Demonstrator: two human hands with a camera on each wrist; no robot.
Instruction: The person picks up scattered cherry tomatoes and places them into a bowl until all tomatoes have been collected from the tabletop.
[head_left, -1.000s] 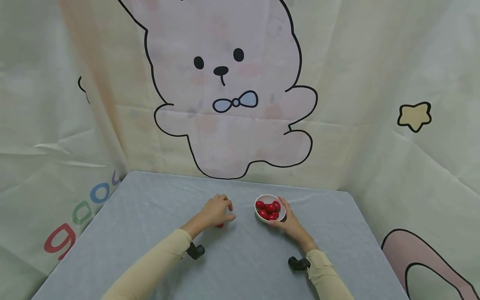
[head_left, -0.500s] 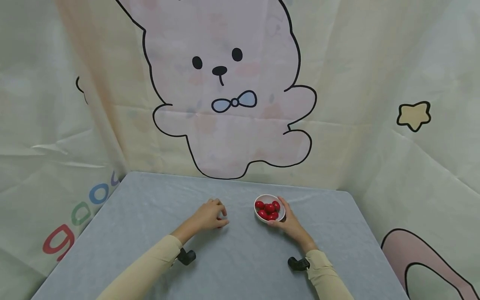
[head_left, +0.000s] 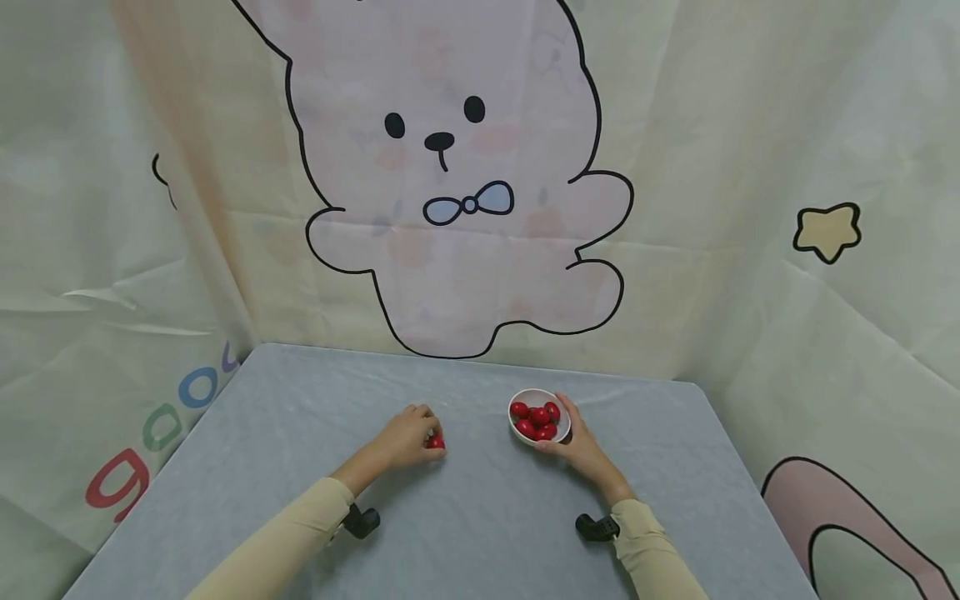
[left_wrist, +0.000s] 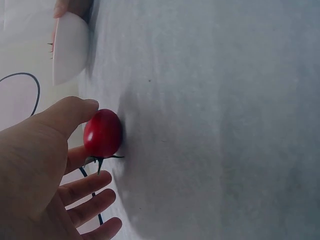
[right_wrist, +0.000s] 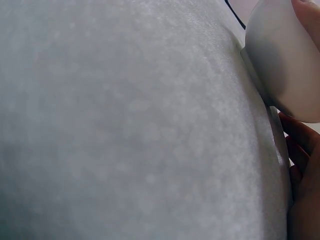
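A red cherry tomato (left_wrist: 103,134) with a green stem end is between the thumb and index finger of my left hand (head_left: 405,437), close to the tabletop. In the left wrist view the thumb tip meets one side of it and the index finger lies partly hidden behind. The other fingers are spread loosely. My right hand (head_left: 581,446) holds a small white bowl (right_wrist: 280,55) standing on the table, thumb at the near rim and fingers round the far right side. Inside the bowl lie several red cherry tomatoes (head_left: 540,416).
A light blue-grey cloth covers the table (head_left: 480,525). Behind it hangs a curtain (head_left: 675,292) printed with a cartoon bear, with more printed cloth at both sides. Each wrist carries a black camera (head_left: 596,527).
My left hand has drawn to the left and lower, and its thumb and index finger have closed in on the cherry tomato. The right hand and the bowl have stayed in place.
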